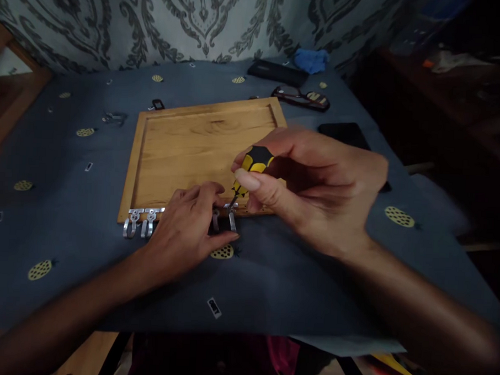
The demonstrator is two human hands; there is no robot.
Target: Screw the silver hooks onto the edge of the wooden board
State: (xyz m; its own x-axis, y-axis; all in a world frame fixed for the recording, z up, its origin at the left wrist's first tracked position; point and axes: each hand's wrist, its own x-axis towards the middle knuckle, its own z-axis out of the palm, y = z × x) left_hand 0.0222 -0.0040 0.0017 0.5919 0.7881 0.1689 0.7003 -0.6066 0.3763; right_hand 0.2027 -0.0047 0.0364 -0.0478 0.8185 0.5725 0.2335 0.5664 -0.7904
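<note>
A framed wooden board point(185, 151) lies on the blue cloth, with several silver metal hooks point(151, 219) along its near edge. My right hand point(316, 185) is closed around a yellow and black screwdriver point(257, 159), whose tip points down at a hook point(232, 220) near the middle of that edge. Spread over the near edge, my left hand point(190, 218) has its thumb and fingers on either side of this hook, against the metal strip and frame. The exact contact of its fingertips is partly hidden, as is the screw under the tip.
Loose metal hooks point(114, 118) lie left of the board. Behind it are eyeglasses point(301, 97), a black case point(277, 73) and a blue cloth bundle point(311, 61). A dark phone-like object point(347, 135) rests to the right, partly behind my right hand. Patterned fabric hangs at the back.
</note>
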